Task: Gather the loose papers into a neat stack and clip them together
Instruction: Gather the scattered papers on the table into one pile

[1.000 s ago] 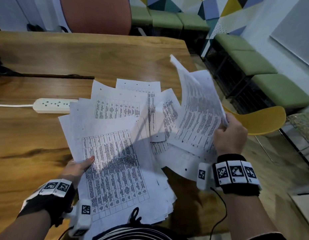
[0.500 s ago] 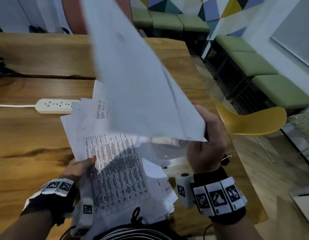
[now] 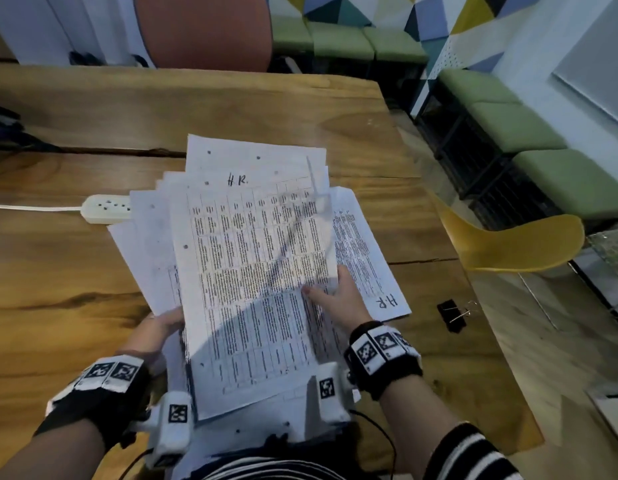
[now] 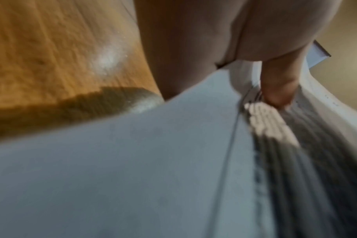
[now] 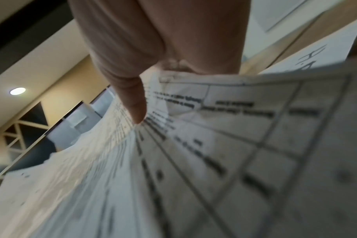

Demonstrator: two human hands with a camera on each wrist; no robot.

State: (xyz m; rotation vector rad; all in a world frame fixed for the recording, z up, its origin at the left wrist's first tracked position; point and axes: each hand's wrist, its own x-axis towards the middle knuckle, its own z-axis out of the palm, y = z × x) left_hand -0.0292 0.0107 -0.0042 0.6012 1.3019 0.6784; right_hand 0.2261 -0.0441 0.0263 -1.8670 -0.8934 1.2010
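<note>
A loose pile of printed papers lies fanned on the wooden table, its top sheet marked "H.R." at the far end. My left hand grips the pile's near left edge, and in the left wrist view its thumb lies on the paper edges. My right hand pinches the right edge of the top sheets, thumb on the printed table. One sheet sticks out to the right, underneath. A black binder clip lies on the table right of my right hand.
A white power strip with its cord lies left of the pile's far corner. A yellow chair stands just past the table's right edge. An orange chair and green benches stand beyond the table.
My right hand lifted a bunch of sheets from the right, swung them over and laid them on top of the pile. My left hand kept its hold on the left edge.
</note>
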